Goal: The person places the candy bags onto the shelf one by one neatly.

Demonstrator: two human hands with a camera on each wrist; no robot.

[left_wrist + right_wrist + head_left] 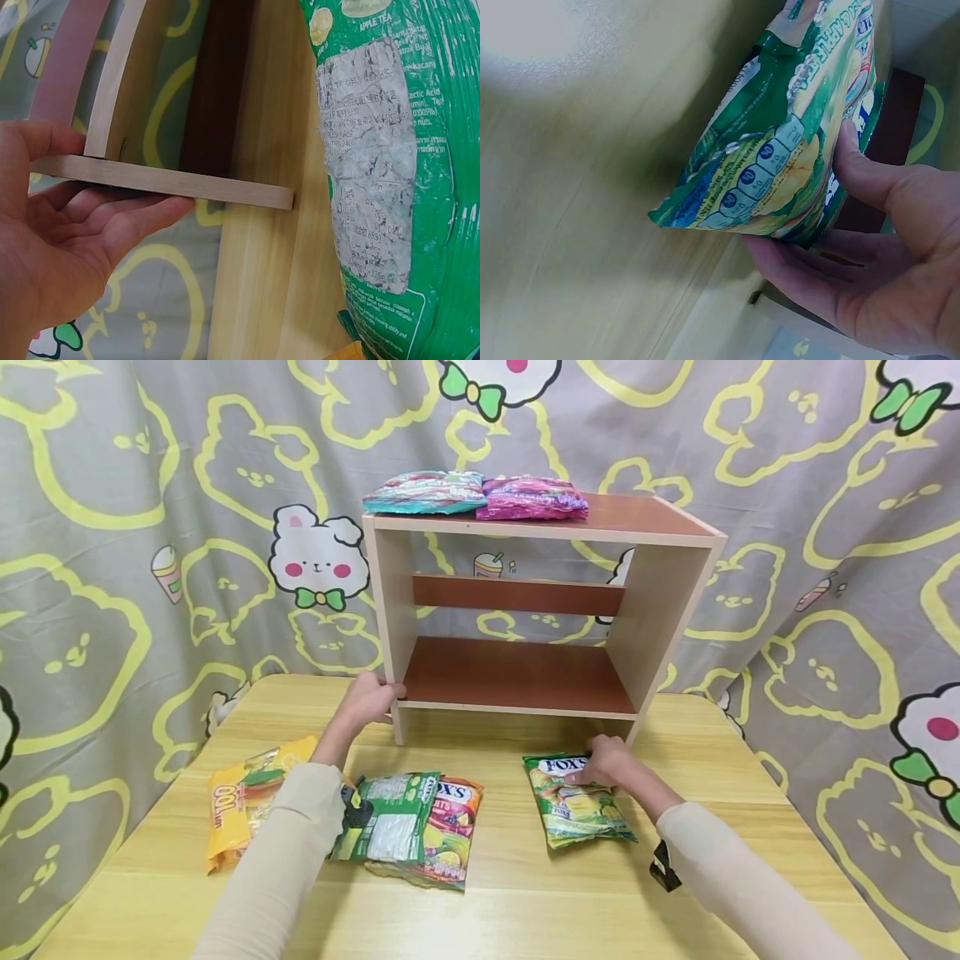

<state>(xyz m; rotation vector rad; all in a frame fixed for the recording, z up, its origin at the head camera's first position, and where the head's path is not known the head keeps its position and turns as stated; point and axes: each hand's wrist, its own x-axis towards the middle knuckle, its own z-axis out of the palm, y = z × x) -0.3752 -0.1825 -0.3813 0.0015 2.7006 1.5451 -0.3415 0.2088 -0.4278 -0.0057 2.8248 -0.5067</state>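
My left hand (367, 697) holds the left side panel of a small wooden shelf unit (517, 703), close to the lower board. In the left wrist view the thumb lies on one face of the panel (165, 177) and the fingers on the other. At the right, my right hand (617, 763) grips a green Fox's candy bag (581, 814), low in front of the shelf's right leg. The right wrist view shows the thumb on one side of this bag (810, 142) and the fingers under its edge.
A green candy bag (393, 818) partly covers an orange Fox's bag (453, 852) near my left forearm. A yellow bag (228, 814) lies farther left. A teal bag (427, 493) and a pink bag (532, 499) rest on the shelf top. Patterned curtain (847, 635) surrounds the table.
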